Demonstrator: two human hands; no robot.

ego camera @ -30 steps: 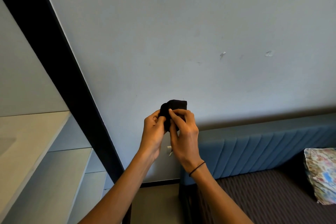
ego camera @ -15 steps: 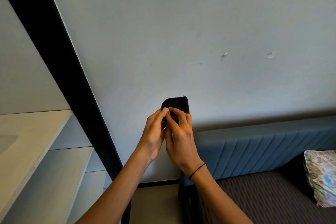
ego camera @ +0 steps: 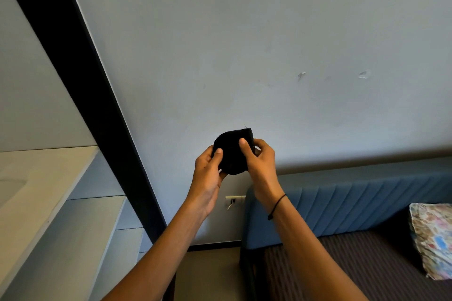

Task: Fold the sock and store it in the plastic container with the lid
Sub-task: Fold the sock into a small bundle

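Both hands hold a black sock (ego camera: 232, 154) up in the air in front of a pale wall (ego camera: 244, 44), well above the bed and not resting on any surface. The sock is gathered into a compact, rounded bundle, with a squarer corner at its upper right and a thin loose thread standing up from its top edge.

The left hand (ego camera: 208, 173) grips the bundle from its left side: the thumb presses on the near face of the fabric and the other fingers curl around behind it, closed on the cloth. The right hand (ego camera: 259, 164) grips from the right side in the same way, its thumb laid flat on the near face near the top and its fingers wrapped around the far side. The two thumbs are near each other but apart, with black fabric showing between them. A thin black band (ego camera: 277, 205) circles the right wrist.

Below the hands, a wall socket (ego camera: 234, 199) sits just beside the left end of a blue padded headboard (ego camera: 354, 203). In front of the headboard lies a dark striped mattress (ego camera: 342, 264), with a floral pillow (ego camera: 433, 239) at its right edge. A black frame post (ego camera: 80, 80) runs diagonally at the left, and pale shelves (ego camera: 49, 203) lie beyond it. The plastic container does not appear in this view.
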